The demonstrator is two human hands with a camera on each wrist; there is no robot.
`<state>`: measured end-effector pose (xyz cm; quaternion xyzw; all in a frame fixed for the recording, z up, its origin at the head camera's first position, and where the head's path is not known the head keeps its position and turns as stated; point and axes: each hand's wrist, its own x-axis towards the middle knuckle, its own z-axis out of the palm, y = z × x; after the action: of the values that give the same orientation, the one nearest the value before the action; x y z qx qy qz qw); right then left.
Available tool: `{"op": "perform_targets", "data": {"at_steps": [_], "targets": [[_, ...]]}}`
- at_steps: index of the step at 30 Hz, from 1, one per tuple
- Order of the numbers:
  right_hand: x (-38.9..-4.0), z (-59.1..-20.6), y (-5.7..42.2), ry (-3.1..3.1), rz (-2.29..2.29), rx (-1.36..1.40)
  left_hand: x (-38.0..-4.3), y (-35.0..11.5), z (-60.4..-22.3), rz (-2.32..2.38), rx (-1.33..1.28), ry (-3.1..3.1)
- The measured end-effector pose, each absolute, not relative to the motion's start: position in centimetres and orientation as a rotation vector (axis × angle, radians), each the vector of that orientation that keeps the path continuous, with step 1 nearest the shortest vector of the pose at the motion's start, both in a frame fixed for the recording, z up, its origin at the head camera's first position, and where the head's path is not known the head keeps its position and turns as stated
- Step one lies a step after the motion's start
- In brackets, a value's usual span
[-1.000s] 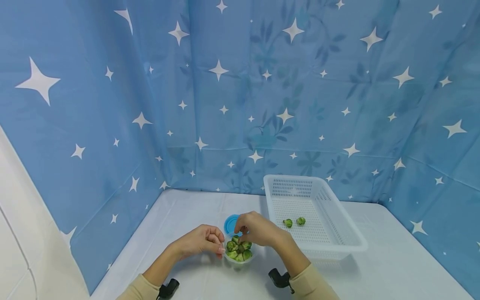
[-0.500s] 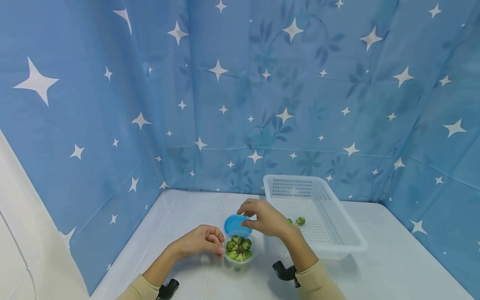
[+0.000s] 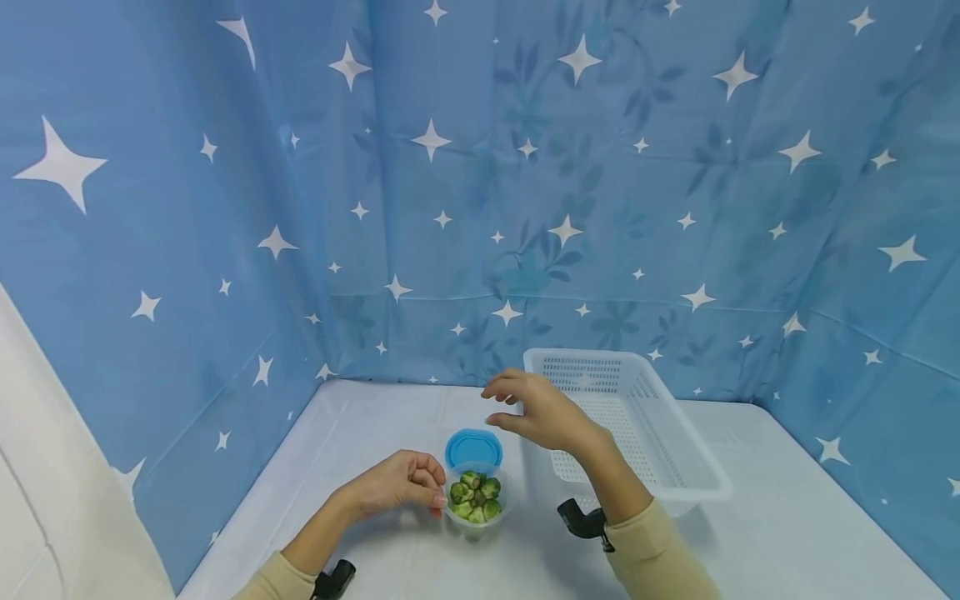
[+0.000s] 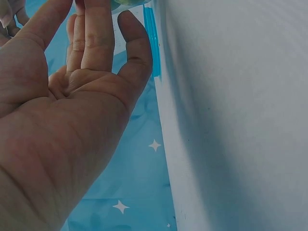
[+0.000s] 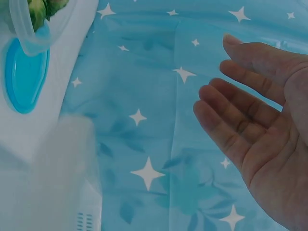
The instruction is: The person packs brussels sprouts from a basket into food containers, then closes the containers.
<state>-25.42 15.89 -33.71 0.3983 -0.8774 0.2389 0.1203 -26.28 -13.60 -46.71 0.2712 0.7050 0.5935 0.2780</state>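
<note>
A small clear round tub [image 3: 501,504] filled with several Brussels sprouts [image 3: 476,493] stands on the white table. At its left rim, my left hand [image 3: 405,483] pinches the edge with thumb and fingertips; those tips run out of the top of the left wrist view. Just behind the tub lies a blue lid [image 3: 473,448], also seen beside the tub in the right wrist view. My right hand [image 3: 543,408] hovers past the lid near the basket's left side. Its fingers are spread and loosely bent, with nothing between them in the right wrist view [image 5: 269,106].
A white perforated plastic basket [image 3: 690,454] stands at the right of the table; my right hand and forearm cover part of its inside. A blue curtain with white stars [image 3: 450,208] hangs behind and on both sides. Dark wrist cameras [image 3: 581,518] sit at both cuffs.
My right hand has lifted away from the sprouts in the tub and moved back and right, letting go there. It now hides the sprouts seen earlier in the basket. My left hand stays put.
</note>
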Motion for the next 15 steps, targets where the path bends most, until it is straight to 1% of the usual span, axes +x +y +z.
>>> {"op": "perform_targets", "data": {"at_steps": [9, 15], "targets": [[-26.0, -32.5, 17.0, -2.610, 0.665, 1.116, -26.2, -13.7, -46.7, 1.597, 0.721, 1.893], [-27.2, -31.9, 18.5, -2.625, 0.640, 1.075, -26.2, -13.8, -46.9, 1.605, 0.723, 1.890]]}}
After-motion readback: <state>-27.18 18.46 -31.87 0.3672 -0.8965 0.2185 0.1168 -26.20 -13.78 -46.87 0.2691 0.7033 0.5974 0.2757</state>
